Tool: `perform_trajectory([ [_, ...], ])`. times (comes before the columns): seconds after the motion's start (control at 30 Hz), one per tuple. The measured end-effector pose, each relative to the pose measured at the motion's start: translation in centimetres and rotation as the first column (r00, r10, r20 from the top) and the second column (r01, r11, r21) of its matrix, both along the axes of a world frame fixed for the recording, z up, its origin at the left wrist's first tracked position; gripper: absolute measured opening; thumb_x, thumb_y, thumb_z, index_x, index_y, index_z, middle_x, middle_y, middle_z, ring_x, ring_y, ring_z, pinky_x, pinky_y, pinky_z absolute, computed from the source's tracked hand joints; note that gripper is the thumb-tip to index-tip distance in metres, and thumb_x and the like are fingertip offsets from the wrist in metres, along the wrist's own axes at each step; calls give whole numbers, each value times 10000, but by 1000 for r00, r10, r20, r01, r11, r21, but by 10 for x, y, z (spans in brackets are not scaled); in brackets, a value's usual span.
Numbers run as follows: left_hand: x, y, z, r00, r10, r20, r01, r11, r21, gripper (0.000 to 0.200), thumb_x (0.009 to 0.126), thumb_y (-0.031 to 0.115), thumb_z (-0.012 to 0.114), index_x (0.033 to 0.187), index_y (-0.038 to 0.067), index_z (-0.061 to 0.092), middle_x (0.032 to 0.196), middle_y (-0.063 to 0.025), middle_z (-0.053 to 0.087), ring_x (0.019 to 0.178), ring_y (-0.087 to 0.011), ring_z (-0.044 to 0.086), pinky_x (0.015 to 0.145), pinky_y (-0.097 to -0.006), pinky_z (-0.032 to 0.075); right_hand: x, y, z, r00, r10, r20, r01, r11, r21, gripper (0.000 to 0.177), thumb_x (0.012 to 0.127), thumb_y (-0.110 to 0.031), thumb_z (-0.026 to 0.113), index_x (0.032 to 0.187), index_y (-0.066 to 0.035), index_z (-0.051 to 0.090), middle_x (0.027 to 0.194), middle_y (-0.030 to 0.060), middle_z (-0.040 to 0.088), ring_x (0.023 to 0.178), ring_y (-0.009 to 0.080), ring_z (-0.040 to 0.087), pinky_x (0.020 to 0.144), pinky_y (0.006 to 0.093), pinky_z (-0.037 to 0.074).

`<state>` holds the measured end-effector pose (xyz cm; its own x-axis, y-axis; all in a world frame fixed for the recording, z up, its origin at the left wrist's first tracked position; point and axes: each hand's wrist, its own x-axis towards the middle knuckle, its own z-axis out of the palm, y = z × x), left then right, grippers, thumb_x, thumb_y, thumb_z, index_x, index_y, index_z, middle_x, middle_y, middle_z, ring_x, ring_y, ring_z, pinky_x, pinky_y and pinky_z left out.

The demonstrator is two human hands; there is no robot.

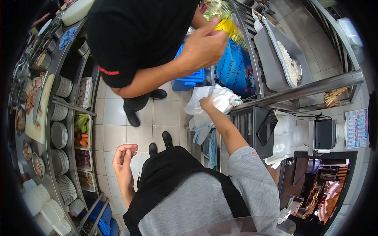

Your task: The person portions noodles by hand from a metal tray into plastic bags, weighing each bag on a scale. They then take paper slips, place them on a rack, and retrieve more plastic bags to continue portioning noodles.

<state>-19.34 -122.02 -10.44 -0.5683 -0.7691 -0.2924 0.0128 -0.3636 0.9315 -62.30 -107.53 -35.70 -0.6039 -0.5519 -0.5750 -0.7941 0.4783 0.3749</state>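
Observation:
My right hand (206, 103) reaches out to a bunch of white plastic bags (220, 96) hanging at the end of the metal rack. Its fingers are closed on the thin plastic, and the fingertips are partly hidden by the folds. On the other side, my left hand (124, 163) is raised above the floor with loosely bent fingers and nothing visible in it. A blue printed sack (235, 69) lies just beyond the bags.
A co-worker in black stands close in front, one hand (206, 42) raised above a blue bin (189, 80). Along the left runs a steel counter with a cutting board (39, 114), knife and stacked plates (60, 135). A grey tub (275, 51) sits on the right rack.

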Motion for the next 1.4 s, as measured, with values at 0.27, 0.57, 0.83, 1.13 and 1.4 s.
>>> perform_trajectory([
  [0.27, 20, 8, -8, 981, -191, -38, 192, 981, 26, 128, 903, 71, 519, 999, 9, 577, 981, -83, 626, 939, -150, 574, 860, -281, 419, 38, 20, 62, 911, -187, 367, 390, 676, -625, 168, 788, -134, 576, 883, -103, 711, 896, 144, 679, 874, 270, 654, 794, 354, 493],
  [0.57, 20, 15, -3, 772, -635, 32, 636, 768, -73, 171, 884, 80, 557, 1035, 6, 587, 996, -54, 620, 938, -121, 564, 872, -257, 413, 94, 49, 77, 977, -162, 136, 212, 760, -614, 421, 785, -149, 584, 1201, -108, 538, 1140, 126, 605, 1056, 287, 572, 928, 510, 366],
  [0.83, 18, 42, 5, 677, -736, -17, 733, 676, -77, 215, 883, 51, 554, 1091, 0, 570, 1022, -52, 607, 964, -126, 561, 878, -254, 417, 90, -10, 25, 988, -45, 145, 124, 793, -596, 534, 819, -56, 433, 1349, -69, 368, 1409, 117, 373, 1228, 291, 441, 995, 509, 339],
  [1.13, 1, 54, 3, 805, -588, 80, 592, 805, -44, 242, 894, 114, 566, 1116, 18, 571, 1038, -51, 612, 942, -112, 561, 851, -251, 427, -5, -32, -22, 1000, -16, 12, 20, 902, -431, 536, 881, -150, 367, 1404, -90, 274, 1483, 80, 245, 1263, 221, 411, 1011, 528, 296],
  [1.4, -7, 52, -9, 939, -344, 20, 343, 939, 38, 254, 902, 96, 554, 1139, 4, 549, 1078, -59, 602, 983, -108, 558, 885, -237, 421, -15, -17, -26, 992, -126, 29, 128, 985, -115, 264, 867, -192, 485, 1065, -144, 654, 1141, 58, 624, 1020, 247, 610, 883, 493, 337],
])
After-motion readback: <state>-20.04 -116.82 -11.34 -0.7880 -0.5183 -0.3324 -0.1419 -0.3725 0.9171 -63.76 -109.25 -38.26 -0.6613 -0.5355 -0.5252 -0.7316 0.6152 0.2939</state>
